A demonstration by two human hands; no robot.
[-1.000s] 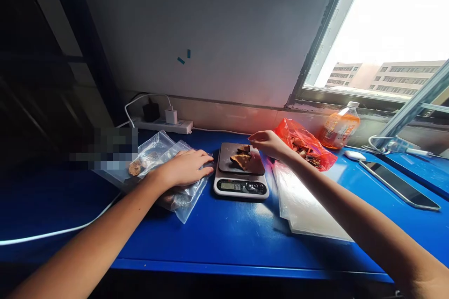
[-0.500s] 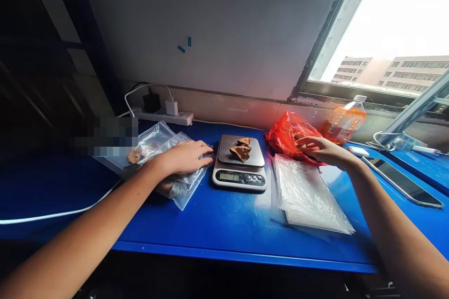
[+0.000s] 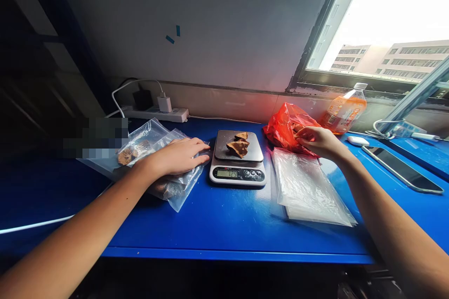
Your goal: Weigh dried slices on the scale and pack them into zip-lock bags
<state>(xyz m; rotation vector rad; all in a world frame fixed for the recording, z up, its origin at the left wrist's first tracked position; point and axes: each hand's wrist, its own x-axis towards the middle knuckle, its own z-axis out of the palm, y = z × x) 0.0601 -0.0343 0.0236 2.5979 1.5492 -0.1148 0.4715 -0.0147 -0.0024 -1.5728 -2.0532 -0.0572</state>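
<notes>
My left hand (image 3: 177, 155) lies flat with fingers stretched out on clear plastic bags (image 3: 178, 191) that hold brown dried pieces (image 3: 126, 155). To its right stands a kitchen scale (image 3: 238, 175), its display lit. On the steel plate rest brown, curved dried slices (image 3: 238, 148), a larger one in front of a smaller one. My right hand (image 3: 321, 141) is at the mouth of a red plastic bag (image 3: 282, 126), fingers bent together; its fingertips are partly hidden among brown pieces inside, so what they grip cannot be made out.
A stack of clear flat bags (image 3: 312, 191) lies right of the scale. Behind my right hand stands an orange drink bottle (image 3: 343, 110). A phone (image 3: 401, 169) and a small white case (image 3: 358, 141) lie farther right. A power strip (image 3: 178, 114) with a white cable sits against the wall.
The view has shifted slightly. The scale's reading has changed. My right hand's fingers are more bent at the red bag. My left hand stays on the clear bags.
</notes>
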